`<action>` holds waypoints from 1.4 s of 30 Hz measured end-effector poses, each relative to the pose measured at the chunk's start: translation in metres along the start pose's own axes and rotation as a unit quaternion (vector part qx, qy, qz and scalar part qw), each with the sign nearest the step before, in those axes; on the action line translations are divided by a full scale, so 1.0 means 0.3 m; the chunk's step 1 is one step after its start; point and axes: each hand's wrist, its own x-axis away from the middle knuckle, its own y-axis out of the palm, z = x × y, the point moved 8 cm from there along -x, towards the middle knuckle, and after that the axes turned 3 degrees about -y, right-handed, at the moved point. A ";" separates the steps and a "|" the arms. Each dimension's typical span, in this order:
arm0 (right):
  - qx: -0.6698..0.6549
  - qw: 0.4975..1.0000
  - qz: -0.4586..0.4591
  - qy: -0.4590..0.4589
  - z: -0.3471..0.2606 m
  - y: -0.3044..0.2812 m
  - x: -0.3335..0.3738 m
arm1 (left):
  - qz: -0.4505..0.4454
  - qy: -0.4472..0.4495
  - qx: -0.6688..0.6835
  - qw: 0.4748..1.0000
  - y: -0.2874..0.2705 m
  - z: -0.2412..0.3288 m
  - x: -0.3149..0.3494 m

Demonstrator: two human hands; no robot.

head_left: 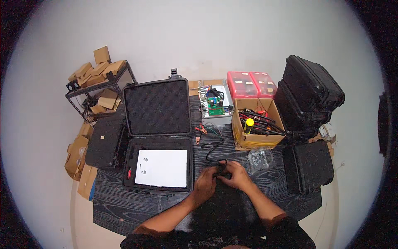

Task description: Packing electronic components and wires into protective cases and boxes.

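In front of my body, my left hand and my right hand meet with fingers closed on a black cable. Its coiled gathers lie between the fingertips, and the rest curls away over the table. Red alligator clips lie beyond it, joined to thin wires. Left of my hands stands an open black hard case with wavy foam in its lid. A white flat-topped box sits in the case's lower foam, with a small red item beside it.
Behind are an opened metal housing with a green circuit board, red plastic organizers, and a cardboard box of cables. A clear plastic bag lies to the right. Black cases flank the dark wood-grain table; a shelf holds cartons.
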 end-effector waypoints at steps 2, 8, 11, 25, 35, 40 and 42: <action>-0.008 1.000 -0.002 -0.002 -0.004 -0.007 -0.002 | 0.001 0.001 -0.030 1.000 -0.004 0.007 -0.011; -0.012 1.000 -0.012 0.015 0.002 0.002 -0.003 | -0.008 0.033 -0.056 0.998 0.000 0.003 0.012; -0.025 1.000 -0.004 0.009 0.006 0.004 0.002 | -0.020 0.036 -0.085 0.995 0.008 -0.005 0.022; 0.054 0.995 0.082 0.032 0.019 -0.030 0.011 | -0.061 0.032 -0.111 0.991 -0.004 0.067 -0.011; 0.060 0.995 0.081 0.027 0.036 -0.026 0.015 | -0.169 0.015 -0.193 0.966 0.038 0.083 0.007; -0.009 0.994 0.087 0.067 0.034 -0.045 0.021 | -0.179 0.000 -0.200 0.963 0.037 0.080 0.020; -0.011 0.994 0.088 0.060 0.036 -0.049 0.024 | -0.189 0.000 -0.209 0.959 0.042 0.081 0.021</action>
